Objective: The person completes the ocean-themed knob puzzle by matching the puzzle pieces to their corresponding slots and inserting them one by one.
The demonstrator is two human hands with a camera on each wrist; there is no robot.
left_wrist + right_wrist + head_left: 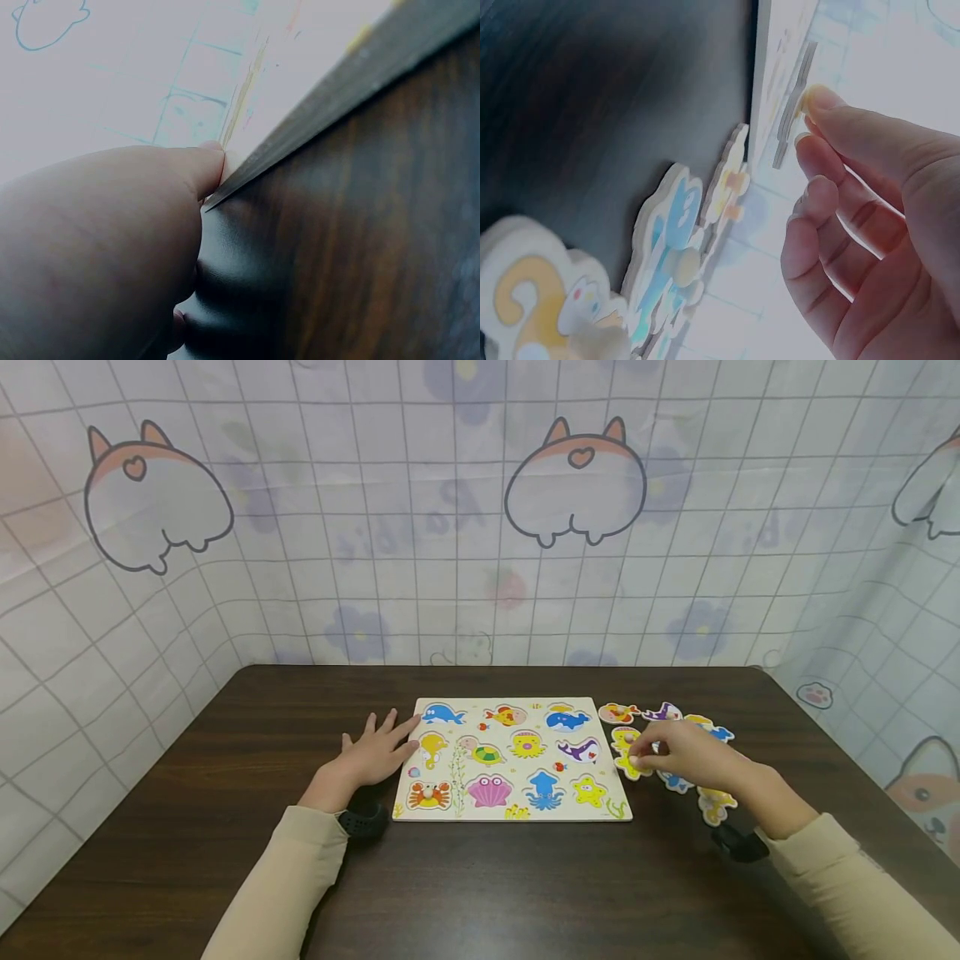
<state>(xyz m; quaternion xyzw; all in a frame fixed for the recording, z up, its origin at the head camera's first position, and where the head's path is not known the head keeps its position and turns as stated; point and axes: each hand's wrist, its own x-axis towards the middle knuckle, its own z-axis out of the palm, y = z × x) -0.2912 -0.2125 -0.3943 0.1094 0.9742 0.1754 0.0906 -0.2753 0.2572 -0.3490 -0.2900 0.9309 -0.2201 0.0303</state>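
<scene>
A wooden peg puzzle board (512, 821) printed with sea animals lies flat on the table. At its left edge my left hand (372, 753) rests with fingers spread, the fingertips on the board's rim; the left wrist view shows the thumb (202, 166) against that edge. Just off the board's right side, my right hand (693, 752) pinches the small knob of a yellow puzzle piece (632, 769) between thumb and fingertips. In the right wrist view this piece (795, 109) appears edge-on, raised above the table. A crab piece (429, 794) with a knob sits in the board's lower left.
Several loose knobbed pieces lie right of the board, among them a fish (618, 714), a purple whale (663, 712), a blue piece (675, 783) and a yellow seahorse (716, 807). The dark table (480, 885) ends at a patterned curtain (420, 552).
</scene>
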